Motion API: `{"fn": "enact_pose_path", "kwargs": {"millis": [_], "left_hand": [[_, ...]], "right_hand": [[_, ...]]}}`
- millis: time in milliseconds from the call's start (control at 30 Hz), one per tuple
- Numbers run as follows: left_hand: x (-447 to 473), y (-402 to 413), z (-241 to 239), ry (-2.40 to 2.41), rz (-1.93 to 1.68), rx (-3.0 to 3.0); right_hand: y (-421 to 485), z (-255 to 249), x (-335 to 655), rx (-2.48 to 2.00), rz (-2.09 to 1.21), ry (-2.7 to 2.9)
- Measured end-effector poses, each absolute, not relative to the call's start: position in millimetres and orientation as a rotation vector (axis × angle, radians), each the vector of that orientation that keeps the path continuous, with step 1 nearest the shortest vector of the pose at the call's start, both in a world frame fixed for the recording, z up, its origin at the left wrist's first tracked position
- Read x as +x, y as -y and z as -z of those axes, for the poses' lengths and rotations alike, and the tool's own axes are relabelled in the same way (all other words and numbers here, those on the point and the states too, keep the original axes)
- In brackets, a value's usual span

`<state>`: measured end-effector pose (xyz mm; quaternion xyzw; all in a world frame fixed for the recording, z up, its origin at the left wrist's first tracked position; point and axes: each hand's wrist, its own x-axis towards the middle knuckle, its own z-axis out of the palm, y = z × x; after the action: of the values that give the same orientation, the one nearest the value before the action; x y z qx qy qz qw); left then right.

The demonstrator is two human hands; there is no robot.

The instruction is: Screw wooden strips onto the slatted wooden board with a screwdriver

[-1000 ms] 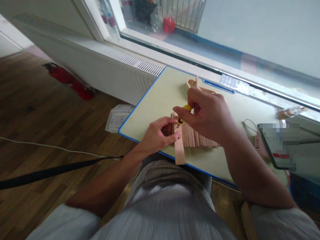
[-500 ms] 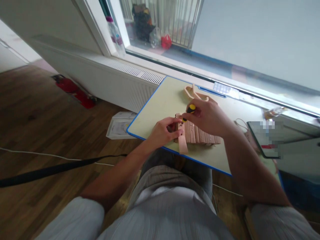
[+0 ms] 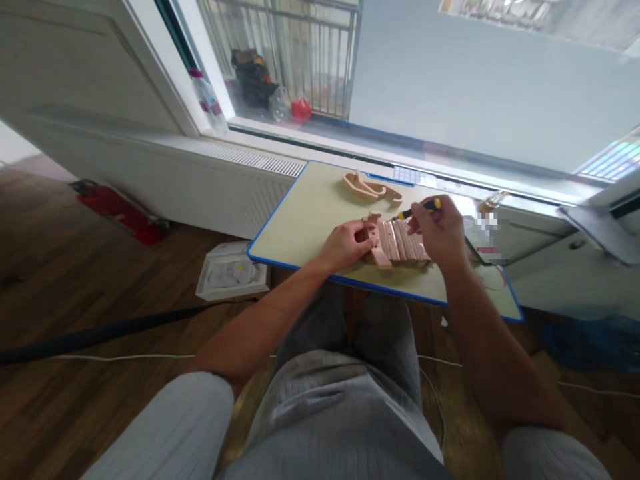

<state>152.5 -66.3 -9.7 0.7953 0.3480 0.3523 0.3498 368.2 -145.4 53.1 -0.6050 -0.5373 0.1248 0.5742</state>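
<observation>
My left hand (image 3: 347, 247) is closed on a pale wooden strip (image 3: 381, 259) at the left end of a slatted wooden panel (image 3: 400, 241), thumb and fingers on either side of it. In my right hand (image 3: 441, 230) is a yellow and black screwdriver (image 3: 405, 214), tilted nearly flat above the slats with its tip pointing left. The tip is apart from the strip, where small dark holes or screws show. Farther back on the table lie curved wooden pieces (image 3: 367, 193), apart from both hands.
The small table (image 3: 295, 227) has a blue edge and stands against the window sill and radiator (image 3: 250, 160). A partly blurred tablet-like object (image 3: 477, 250) is at its right. On the floor are a white box (image 3: 233, 280), a red fire extinguisher (image 3: 123, 213) and a cable.
The screwdriver has come away from the strip and swung to the right, now lying flatter in my right hand. My left hand still grips the strip. The whole view has shifted.
</observation>
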Motion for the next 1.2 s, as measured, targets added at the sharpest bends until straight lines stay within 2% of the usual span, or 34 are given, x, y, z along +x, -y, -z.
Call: {"fn": "enact_pose_path", "kwargs": {"millis": [200,367,633,833,1000,1200], "left_hand": [[155.5,74.6,2.3,-0.927,-0.931,2.063],[155.5,74.9,-1.8,-0.937,-0.928,2.045],[150.9,93.8,-11.4,-0.811,-0.907,1.923],[157.5,113.4,-19.1,-0.675,-0.667,1.900],[170.4,90.4,-21.3,-0.586,-0.487,1.960],[180.8,58.5,-28.5,-0.387,-0.315,2.029]], "right_hand": [[156.1,-30.4,393.0,-1.505,-0.170,0.995],[144.3,-19.1,400.9,-1.472,-0.279,0.880],[174.5,-33.9,411.6,-1.330,-0.545,0.694],[229.7,-24.3,419.8,-1.393,-0.475,0.519],[251.1,-9.9,410.4,-1.603,-0.327,0.357],[260.3,-23.9,400.6,-1.706,-0.273,0.317]]}}
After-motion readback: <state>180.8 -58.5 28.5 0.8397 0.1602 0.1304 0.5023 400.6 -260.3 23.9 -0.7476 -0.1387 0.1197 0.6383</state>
